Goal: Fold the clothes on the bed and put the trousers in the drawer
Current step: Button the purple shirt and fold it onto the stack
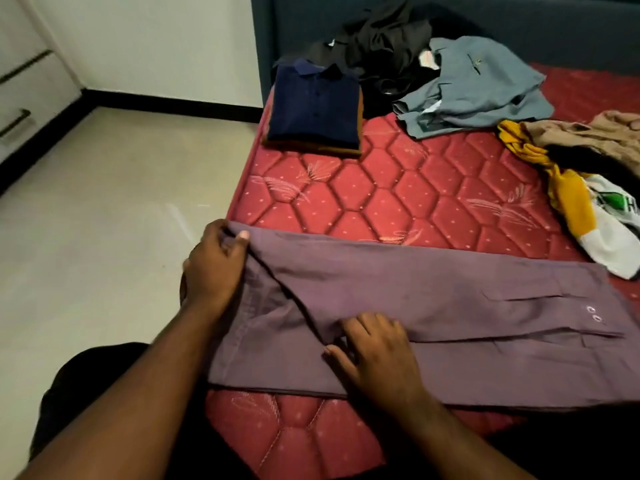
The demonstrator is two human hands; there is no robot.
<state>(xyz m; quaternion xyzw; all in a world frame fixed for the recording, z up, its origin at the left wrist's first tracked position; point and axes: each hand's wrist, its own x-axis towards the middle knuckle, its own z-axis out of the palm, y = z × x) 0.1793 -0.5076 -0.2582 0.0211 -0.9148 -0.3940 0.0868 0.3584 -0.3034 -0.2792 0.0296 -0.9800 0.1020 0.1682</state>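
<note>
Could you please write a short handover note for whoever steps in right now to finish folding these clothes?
Left hand: pinches the far left corner of the purple trousers at the mattress edge.
Right hand: fingers flat, pressing the trousers at the fold line.
Trousers: laid lengthwise across the near end of the bed, part folded.
Done: a folded stack topped by a navy polo shirt at the far left.
Left: finish this fold; the black pile, grey garment, tan garment and yellow-and-white shirt lie unfolded. The drawers on the left appear closed; trousers go there.
</note>
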